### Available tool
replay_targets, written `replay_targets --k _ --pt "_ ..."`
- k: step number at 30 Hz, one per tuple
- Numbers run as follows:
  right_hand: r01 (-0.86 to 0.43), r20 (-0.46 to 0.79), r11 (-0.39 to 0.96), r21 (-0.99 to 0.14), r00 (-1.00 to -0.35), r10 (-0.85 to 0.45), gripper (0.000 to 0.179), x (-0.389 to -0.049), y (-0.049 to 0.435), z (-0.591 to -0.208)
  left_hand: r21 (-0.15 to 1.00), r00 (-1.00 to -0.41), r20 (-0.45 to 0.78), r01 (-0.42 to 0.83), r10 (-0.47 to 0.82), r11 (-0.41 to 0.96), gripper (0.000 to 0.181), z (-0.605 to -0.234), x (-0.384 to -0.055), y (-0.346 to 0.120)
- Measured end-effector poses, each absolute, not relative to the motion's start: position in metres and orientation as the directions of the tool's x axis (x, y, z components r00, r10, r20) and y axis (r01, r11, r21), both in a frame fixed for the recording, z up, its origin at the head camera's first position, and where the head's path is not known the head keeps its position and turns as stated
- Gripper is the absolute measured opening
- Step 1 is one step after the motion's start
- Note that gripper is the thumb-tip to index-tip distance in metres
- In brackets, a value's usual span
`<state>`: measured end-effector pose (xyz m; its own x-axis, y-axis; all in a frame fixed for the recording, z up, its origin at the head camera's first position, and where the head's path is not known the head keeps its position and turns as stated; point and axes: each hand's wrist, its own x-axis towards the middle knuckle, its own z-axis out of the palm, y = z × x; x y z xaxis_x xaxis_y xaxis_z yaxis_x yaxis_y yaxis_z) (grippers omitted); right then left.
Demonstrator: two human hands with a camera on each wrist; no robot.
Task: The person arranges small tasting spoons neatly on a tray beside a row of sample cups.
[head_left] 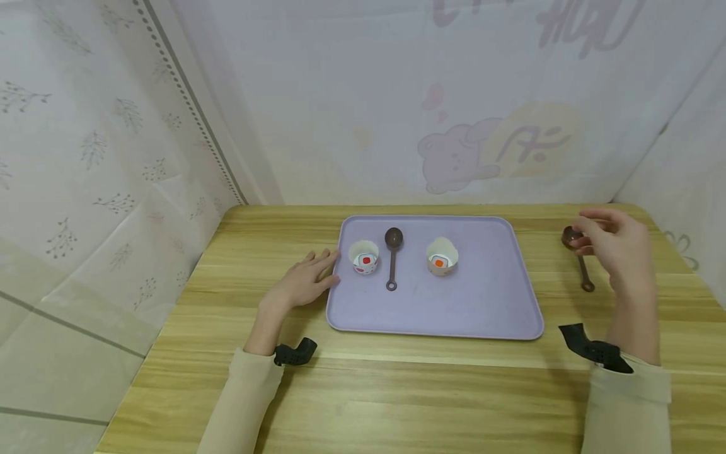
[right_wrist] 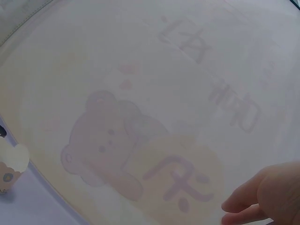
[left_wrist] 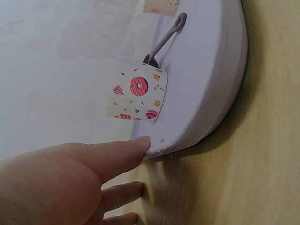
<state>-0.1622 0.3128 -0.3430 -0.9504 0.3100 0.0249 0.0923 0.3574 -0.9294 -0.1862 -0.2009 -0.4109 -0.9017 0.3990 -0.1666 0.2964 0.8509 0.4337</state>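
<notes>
My left hand (head_left: 300, 280) lies beside the left edge of the lilac tray (head_left: 482, 309), thumb at its rim, fingers extended on the table. Just inside that edge is a paper baking cup with red print (left_wrist: 138, 91), a red spot showing inside. A brown round-bowled scoop (head_left: 392, 261) lies beside it. Farther right on the tray stands a second paper cup (head_left: 441, 270), tan outside, with an orange spot inside. My right hand (head_left: 618, 246) hovers by the bowl of another brown scoop (head_left: 585, 274), fingers loosely bent; I see nothing between thumb and fingers in the right wrist view.
The wooden table (head_left: 397, 403) ends at a white printed curtain (head_left: 368, 107) behind the tray. More patterned cloth (head_left: 113, 157) hangs on the left. Dark wrist mounts (head_left: 295, 352) are strapped on both arms.
</notes>
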Motion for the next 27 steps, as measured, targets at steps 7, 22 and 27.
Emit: replay_targets --k 7,22,27 --pt "0.1 -0.005 0.275 -0.956 -0.945 0.326 0.009 -0.162 0.319 -0.345 0.432 -0.901 -0.164 0.3 0.401 0.85 0.061 -0.411 -0.186 -0.201" --pt "0.095 -0.01 0.215 -0.972 -0.93 0.366 0.006 -0.162 0.333 -0.353 0.433 -0.901 -0.175 0.293 0.398 0.853 0.061 -0.412 -0.187 -0.201" --pt "0.131 -0.019 0.278 -0.952 -0.928 0.373 0.007 -0.162 0.338 -0.356 0.432 -0.901 -0.173 0.293 0.398 0.853 0.061 -0.413 -0.187 -0.201"
